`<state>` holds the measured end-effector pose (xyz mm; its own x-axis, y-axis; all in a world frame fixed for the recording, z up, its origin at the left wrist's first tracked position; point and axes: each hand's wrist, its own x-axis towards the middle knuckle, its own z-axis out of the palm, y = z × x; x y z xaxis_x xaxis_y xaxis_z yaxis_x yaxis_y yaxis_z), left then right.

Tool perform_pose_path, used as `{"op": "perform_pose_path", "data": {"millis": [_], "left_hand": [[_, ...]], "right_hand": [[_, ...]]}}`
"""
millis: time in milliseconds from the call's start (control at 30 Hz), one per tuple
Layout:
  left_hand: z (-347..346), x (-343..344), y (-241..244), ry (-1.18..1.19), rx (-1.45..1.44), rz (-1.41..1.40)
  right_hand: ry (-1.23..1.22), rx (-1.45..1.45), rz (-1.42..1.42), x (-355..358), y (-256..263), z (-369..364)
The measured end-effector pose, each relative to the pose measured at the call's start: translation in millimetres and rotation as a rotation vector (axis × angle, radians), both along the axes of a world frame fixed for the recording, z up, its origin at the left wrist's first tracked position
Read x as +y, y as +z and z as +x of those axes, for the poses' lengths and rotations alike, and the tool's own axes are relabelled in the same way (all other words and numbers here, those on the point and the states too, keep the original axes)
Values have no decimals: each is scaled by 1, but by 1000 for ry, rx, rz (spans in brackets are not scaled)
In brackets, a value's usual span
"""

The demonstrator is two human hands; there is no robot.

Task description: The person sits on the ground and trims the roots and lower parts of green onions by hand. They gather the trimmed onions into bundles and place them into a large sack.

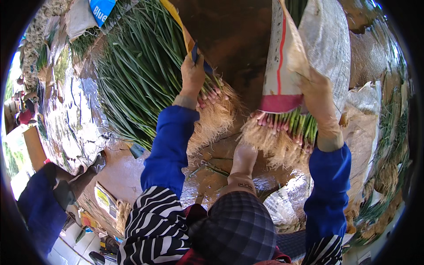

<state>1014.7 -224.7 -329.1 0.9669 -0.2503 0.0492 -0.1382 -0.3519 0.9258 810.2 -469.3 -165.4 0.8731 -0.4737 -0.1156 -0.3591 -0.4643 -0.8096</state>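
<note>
My left hand point(193, 76) grips the edge of a yellow-and-blue woven sack point(176, 16) beside a large heap of green onions point(142, 66). Their pale pink bulbs and tan roots point(212, 122) point toward the middle, and the long leaves fan out to the left. My right hand point(318, 92) is closed on the edge of a white woven sack point(272, 59) with a red stripe and a dark red hem. That sack lies over a second bundle of green onions point(293, 124). Only the bundle's lower stems, bulbs and roots show beneath the hem, with a bit of green at the top.
The wet brown floor point(228, 43) runs between the heaps. My booted leg point(243, 162) stands close below the right bundle. At left is another person's dark blue clothing and booted leg point(43, 202). More sacking point(359, 132) and green onions point(391, 122) lie at far right.
</note>
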Motion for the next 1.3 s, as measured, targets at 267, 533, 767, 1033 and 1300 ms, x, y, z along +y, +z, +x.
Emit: {"op": "perform_pose_path", "data": {"millis": [267, 533, 767, 1033, 1300], "left_hand": [[-29, 54, 23, 46, 264, -350], [-52, 90, 5, -1, 113, -257], [-49, 92, 10, -40, 163, -127], [-94, 81, 66, 14, 521, -379], [-219, 52, 51, -64, 1366, -334]], "right_hand": [[373, -219, -126, 99, -11, 112], [499, -101, 67, 148, -66, 149], [388, 42, -5, 114, -83, 144], [424, -33, -103, 102, -101, 132], [275, 88, -111, 111, -74, 131]]}}
